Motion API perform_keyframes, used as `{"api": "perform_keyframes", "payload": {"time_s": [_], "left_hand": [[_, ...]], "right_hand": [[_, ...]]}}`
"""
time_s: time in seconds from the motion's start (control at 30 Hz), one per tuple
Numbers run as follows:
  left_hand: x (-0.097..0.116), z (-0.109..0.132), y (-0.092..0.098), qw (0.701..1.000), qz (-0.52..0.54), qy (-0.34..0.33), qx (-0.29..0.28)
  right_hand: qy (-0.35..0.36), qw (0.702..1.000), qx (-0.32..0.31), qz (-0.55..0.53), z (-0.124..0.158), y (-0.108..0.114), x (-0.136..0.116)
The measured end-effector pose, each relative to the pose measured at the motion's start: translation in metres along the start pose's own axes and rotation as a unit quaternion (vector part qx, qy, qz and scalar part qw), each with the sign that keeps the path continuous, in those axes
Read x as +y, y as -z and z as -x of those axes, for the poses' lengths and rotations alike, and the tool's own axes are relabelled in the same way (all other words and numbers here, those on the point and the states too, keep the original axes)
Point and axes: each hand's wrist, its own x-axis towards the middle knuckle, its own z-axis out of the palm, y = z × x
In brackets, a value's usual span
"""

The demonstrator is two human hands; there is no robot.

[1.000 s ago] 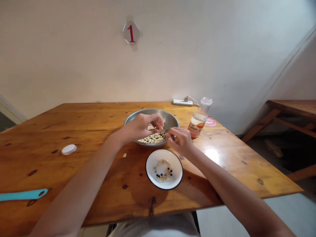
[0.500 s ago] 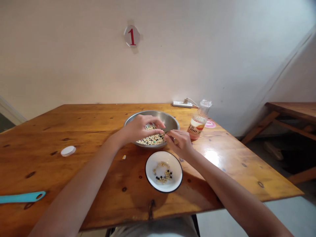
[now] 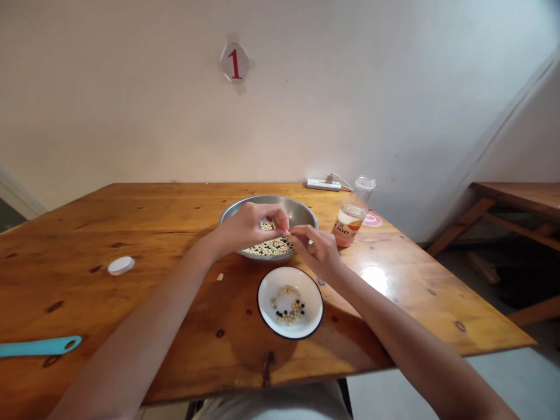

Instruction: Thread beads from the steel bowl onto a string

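Both hands meet over the front right of a steel bowl (image 3: 301, 216) that holds many small pale and black beads (image 3: 271, 248). My left hand (image 3: 258, 224) is closed in a pinch, thumb against forefinger. Its tips touch those of my right hand (image 3: 317, 248), which is pinched as well. Whatever sits between the fingertips is too small to make out. Closer to me, a white dish (image 3: 268, 297) with a dark rim contains a loose ring of pale and black beads (image 3: 289, 318).
A clear bottle (image 3: 349, 224) with pinkish liquid stands right of the bowl. Behind it lies a white power strip (image 3: 324, 185). On the left are a white lid (image 3: 121, 265) and a turquoise handle (image 3: 41, 347). A small white-and-yellow scrap (image 3: 220, 277) lies near the dish.
My left thumb and forefinger have closed from a gap into a pinch and come against the fingertips of my right hand. The bowl and dish have stayed put.
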Motion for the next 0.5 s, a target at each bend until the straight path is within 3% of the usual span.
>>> {"api": "perform_keyframes", "payload": {"time_s": [0.27, 0.4, 0.5], "left_hand": [[0.004, -0.001, -0.002, 1.0, 0.004, 0.02, -0.006], [-0.001, 0.001, 0.008, 0.998, 0.001, 0.063, 0.002], [-0.009, 0.005, 0.021, 0.994, 0.026, 0.102, 0.039]], "right_hand": [[0.004, 1.0, 0.022, -0.008, 0.001, -0.003, 0.003], [0.024, 0.999, 0.024, -0.04, -0.001, 0.002, 0.001], [0.032, 0.998, 0.005, -0.058, -0.004, 0.008, -0.001]]}}
